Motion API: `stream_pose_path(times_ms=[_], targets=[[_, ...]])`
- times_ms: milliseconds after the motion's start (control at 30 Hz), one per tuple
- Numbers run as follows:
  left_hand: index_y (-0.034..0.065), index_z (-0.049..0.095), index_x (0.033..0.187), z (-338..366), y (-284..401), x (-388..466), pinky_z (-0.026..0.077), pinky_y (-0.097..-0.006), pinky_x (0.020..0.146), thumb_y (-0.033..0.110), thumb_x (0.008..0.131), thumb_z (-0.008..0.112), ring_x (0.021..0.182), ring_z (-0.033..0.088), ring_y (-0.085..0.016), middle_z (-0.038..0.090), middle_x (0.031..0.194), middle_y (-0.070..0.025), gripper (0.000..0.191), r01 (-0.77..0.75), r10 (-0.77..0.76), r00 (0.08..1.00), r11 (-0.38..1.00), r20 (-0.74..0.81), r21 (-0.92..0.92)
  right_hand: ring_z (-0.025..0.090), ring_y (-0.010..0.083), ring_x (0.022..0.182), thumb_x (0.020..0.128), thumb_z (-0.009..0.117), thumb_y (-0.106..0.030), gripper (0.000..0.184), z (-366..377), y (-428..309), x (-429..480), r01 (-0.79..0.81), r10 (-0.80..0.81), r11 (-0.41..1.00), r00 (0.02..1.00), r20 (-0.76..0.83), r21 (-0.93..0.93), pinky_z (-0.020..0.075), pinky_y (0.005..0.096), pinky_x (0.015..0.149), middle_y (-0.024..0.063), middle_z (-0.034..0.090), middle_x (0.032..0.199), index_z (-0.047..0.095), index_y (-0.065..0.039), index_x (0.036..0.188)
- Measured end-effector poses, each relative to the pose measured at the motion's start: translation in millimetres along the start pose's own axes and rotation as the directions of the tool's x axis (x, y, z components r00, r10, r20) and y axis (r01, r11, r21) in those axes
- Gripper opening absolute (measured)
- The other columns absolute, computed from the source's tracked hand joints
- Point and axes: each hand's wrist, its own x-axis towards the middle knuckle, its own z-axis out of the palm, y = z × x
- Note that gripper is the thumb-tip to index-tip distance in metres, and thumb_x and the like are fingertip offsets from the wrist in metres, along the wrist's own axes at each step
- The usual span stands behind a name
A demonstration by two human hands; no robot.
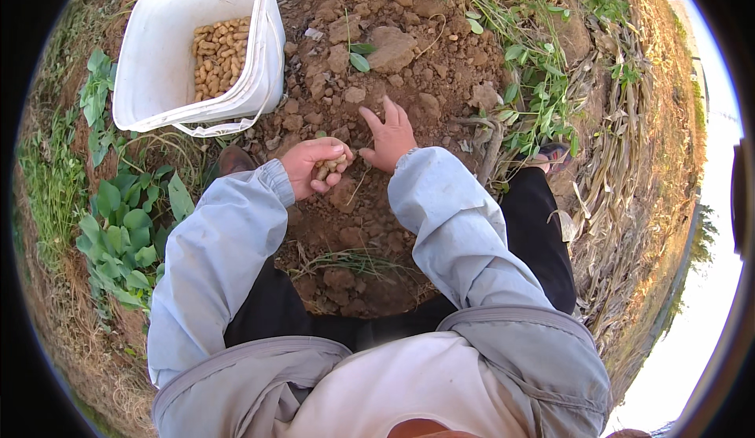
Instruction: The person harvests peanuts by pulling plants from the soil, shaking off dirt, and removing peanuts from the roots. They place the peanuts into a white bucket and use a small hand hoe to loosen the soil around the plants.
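Several unshelled peanuts (329, 168) lie in my left hand (314, 168), whose fingers curl around them above the reddish soil. Just to its right, my right hand (389, 136) reaches over the loose clods with its fingers spread and no object visible in it; its fingertips are at or just above the soil. At the upper left, a white plastic bucket (171, 13) is tipped so that its mouth faces me. Many unshelled peanuts (221, 57) have gathered inside it, and its handle (221, 128) hangs at the near rim.
Broken soil with a large clod (391, 50) stretches ahead of my hands. Broad green leaves (127, 231) grow at the left. Green plants (540, 84) and a woody stem (491, 149) stand at the right, beside dry stalks and leaves (619, 161). My shoes rest on either side.
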Motion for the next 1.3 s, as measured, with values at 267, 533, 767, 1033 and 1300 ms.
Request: stream_pose_path(times_ms=[267, 533, 767, 1033, 1300], targets=[[0.0056, 0.054, 0.105, -11.6, 12.9, -42.6, 0.034, -0.0180, 0.039, 0.020, 0.091, 0.051, 0.060, 0.052, -0.011, 0.054, 0.079, -0.0028, 0.019, -0.183, 0.181, 0.981, 0.983, -0.067, -0.026, 0.034, 0.0346, 0.127, 0.081, 0.063, -0.032, 0.055, -9.8, 13.0, -49.7, 0.093, -0.151, 0.922, 0.980, 0.127, 0.376, 0.0282, 0.0399, 0.106, 0.0180, 0.034, 0.139, 0.046, -0.011, 0.129], [0.0008, 0.051, 0.112, 43.0, 37.9, -120.3, 0.026, -0.0165, 0.040, 0.009, 0.090, 0.051, 0.055, 0.039, -0.005, 0.048, 0.079, -0.0016, 0.023, -0.597, 0.618, 0.786, 0.765, -0.014, 0.243, 0.022, 0.0345, 0.133, 0.068, 0.071, -0.043, 0.090, 17.2, -16.0, -0.6, -0.095, 0.087, 0.995, 0.983, 0.164, 0.040, 0.0247, 0.0521, 0.104, 0.0101, 0.024, 0.146, 0.025, -0.020, 0.142], [0.0002, 0.052, 0.118, 36.0, 132.6, -159.0, 0.041, -0.0193, 0.056, 0.013, 0.090, 0.053, 0.069, 0.052, -0.010, 0.057, 0.097, -0.0077, 0.031, -0.739, 0.984, 0.146, 0.039, 0.103, 0.672, 0.026, 0.0372, 0.131, 0.075, 0.065, -0.041, 0.068, -6.1, -35.8, -105.3, 0.247, -0.285, 0.958, 0.794, 0.537, 0.143, 0.0236, 0.0555, 0.103, 0.0098, 0.027, 0.146, 0.040, -0.023, 0.135], [0.0050, 0.056, 0.116, -8.8, 122.2, -124.5, 0.036, -0.0385, 0.098, 0.020, 0.083, 0.058, 0.117, 0.046, -0.035, 0.050, 0.125, -0.0177, 0.036, 0.174, 0.943, 0.060, -0.334, 0.328, 0.926, 0.054, 0.0304, 0.104, 0.085, 0.054, -0.009, 0.022, 0.6, -31.2, 28.0, 0.244, -0.254, 0.911, 0.967, -0.012, 0.332, 0.0444, 0.0371, 0.089, 0.0110, 0.061, 0.108, 0.061, -0.005, 0.105], [0.0033, 0.062, 0.092, 3.6, 16.6, -136.0, 0.044, -0.0355, 0.088, -0.002, 0.075, 0.059, 0.103, 0.055, -0.030, 0.057, 0.110, -0.0133, 0.018, -0.225, 0.895, 0.345, -0.215, 0.284, 0.950, 0.057, 0.0346, 0.089, 0.081, 0.049, -0.004, 0.018, 28.3, -57.3, 91.2, 0.105, -0.081, 0.993, 0.949, 0.305, -0.063, 0.0474, 0.0443, 0.075, 0.0123, 0.048, 0.105, 0.052, -0.008, 0.097]])
